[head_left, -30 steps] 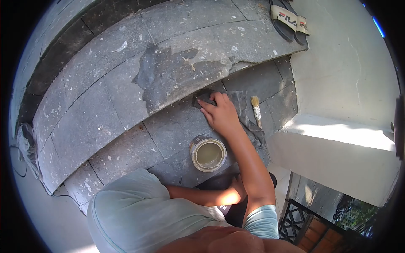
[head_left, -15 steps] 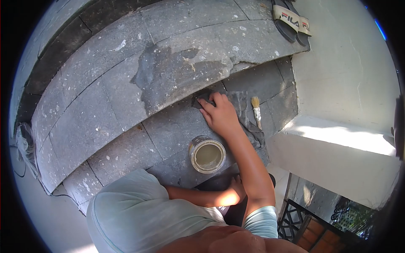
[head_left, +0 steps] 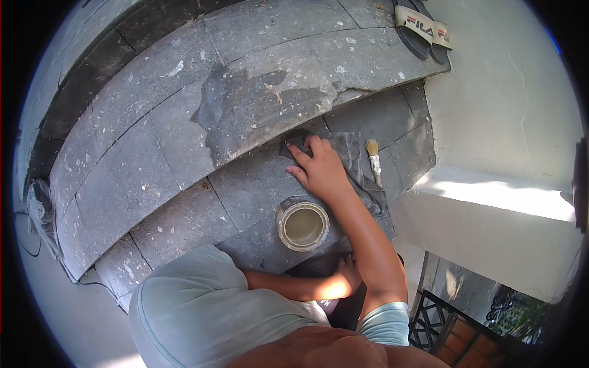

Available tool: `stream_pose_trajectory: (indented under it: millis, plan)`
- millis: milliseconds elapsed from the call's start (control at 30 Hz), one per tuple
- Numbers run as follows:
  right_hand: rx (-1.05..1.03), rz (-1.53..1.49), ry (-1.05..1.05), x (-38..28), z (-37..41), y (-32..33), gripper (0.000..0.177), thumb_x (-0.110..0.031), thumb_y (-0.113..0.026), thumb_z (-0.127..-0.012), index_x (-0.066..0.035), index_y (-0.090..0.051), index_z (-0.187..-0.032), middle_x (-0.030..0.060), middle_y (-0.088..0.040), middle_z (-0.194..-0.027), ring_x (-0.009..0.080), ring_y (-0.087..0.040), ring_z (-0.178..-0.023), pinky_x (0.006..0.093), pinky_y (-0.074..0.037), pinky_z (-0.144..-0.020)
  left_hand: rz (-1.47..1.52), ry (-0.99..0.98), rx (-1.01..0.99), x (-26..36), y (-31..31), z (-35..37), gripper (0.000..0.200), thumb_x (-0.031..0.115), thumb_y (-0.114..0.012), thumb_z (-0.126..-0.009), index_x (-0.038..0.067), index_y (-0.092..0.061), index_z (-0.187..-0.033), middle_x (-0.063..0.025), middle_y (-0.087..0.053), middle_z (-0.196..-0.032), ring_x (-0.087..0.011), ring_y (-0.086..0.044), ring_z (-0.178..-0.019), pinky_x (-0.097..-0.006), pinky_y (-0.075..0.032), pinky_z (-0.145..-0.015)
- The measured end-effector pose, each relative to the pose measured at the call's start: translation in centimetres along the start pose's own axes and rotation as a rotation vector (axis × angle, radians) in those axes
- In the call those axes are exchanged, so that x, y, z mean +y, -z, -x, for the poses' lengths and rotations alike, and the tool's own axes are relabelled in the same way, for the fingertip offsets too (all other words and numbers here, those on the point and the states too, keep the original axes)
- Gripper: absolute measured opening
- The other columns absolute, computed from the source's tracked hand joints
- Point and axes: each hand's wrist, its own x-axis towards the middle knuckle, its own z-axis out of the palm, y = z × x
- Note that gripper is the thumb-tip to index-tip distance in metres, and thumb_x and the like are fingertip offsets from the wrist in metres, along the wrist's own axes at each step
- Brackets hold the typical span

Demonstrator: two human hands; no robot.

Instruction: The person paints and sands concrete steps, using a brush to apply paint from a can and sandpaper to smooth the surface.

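Observation:
My right hand (head_left: 319, 165) reaches down onto the lower step, its fingers spread and its thumb held apart. Its fingertips rest at a dark flat patch (head_left: 299, 136) close under the upper step's edge; whether this is loose material or wet stone I cannot tell. Beside and below the hand lies a crumpled dark grey cloth (head_left: 368, 195), partly covered by my wrist. Near my forearm stands an open paint can (head_left: 303, 227) with murky liquid inside. My left hand (head_left: 348, 274) is low by my lap, against dark clothing, its fingers mostly hidden behind my right arm.
A paintbrush (head_left: 374, 161) with pale bristles lies right of the cloth. The curved upper step (head_left: 172, 141) is paint-spotted, with a darker patch. Slide sandals (head_left: 423, 30) sit at its right end by a white wall (head_left: 503, 92). A plastic bag (head_left: 40, 211) lies far left.
My right thumb has moved away from the fingers and slightly down. The right hand stays at the same spot, and the view has shifted a little.

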Motion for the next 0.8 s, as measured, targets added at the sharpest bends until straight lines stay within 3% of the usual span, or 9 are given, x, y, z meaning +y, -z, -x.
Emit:
stream_pose_trajectory:
  millis: [67,133,200,267,800]
  plan:
    - [0.009,0.004,0.008,0.0,0.1,0.0,0.052,-0.04,-0.078,-0.089,-0.015,-0.071,-0.134,0.0155,-0.057,-0.119,0.0342,-0.058,-0.108,0.0457,-0.052,-0.093,0.004,-0.014,0.021,-0.1,-0.4,-0.2,0.07,0.027,-0.063,-0.095,-0.005,-0.044,-0.155,-0.0307,-0.041,-0.158,-0.0531,-0.045,-0.143,-0.0654,-0.043,-0.11]
    - [0.007,0.009,0.002,-0.1,0.0,0.1,0.052,-0.041,-0.078,-0.089,-0.015,-0.072,-0.133,0.0155,-0.057,-0.119,0.0342,-0.058,-0.108,0.0459,-0.052,-0.092,-0.516,0.254,0.21,2.4,-2.3,-0.6,0.071,0.027,-0.063,-0.095,-0.004,-0.044,-0.155,-0.0309,-0.042,-0.158,-0.0529,-0.045,-0.143,-0.0654,-0.043,-0.11]
    - [0.005,0.008,-0.007,-0.2,0.0,0.1,0.052,-0.041,-0.078,-0.088,-0.015,-0.072,-0.133,0.0155,-0.057,-0.12,0.0342,-0.058,-0.109,0.0459,-0.052,-0.093,-0.536,0.274,0.216,2.7,-3.2,-0.8,0.072,0.028,-0.063,-0.094,-0.004,-0.044,-0.156,-0.0311,-0.042,-0.158,-0.0527,-0.045,-0.143,-0.0655,-0.044,-0.109]
    - [0.006,0.002,-0.018,-0.2,0.0,-0.1,0.052,-0.041,-0.078,-0.088,-0.015,-0.072,-0.133,0.0156,-0.057,-0.12,0.0344,-0.058,-0.109,0.0457,-0.052,-0.093,-0.06,0.045,0.043,0.5,0.0,-0.1,0.074,0.028,-0.064,-0.094,-0.004,-0.043,-0.156,-0.0312,-0.042,-0.158,-0.0525,-0.045,-0.143,-0.0655,-0.044,-0.109]
    - [-0.03,-0.017,-0.014,-0.2,-0.6,0.3,0.048,-0.034,-0.079,-0.089,-0.013,-0.074,-0.131,0.0163,-0.057,-0.118,0.0348,-0.059,-0.108,0.0447,-0.052,-0.094,-0.004,0.036,0.015,0.3,0.5,-0.1,0.075,0.026,-0.063,-0.096,-0.003,-0.036,-0.16,-0.0286,-0.034,-0.164,-0.0522,-0.042,-0.145,-0.0637,-0.043,-0.111]
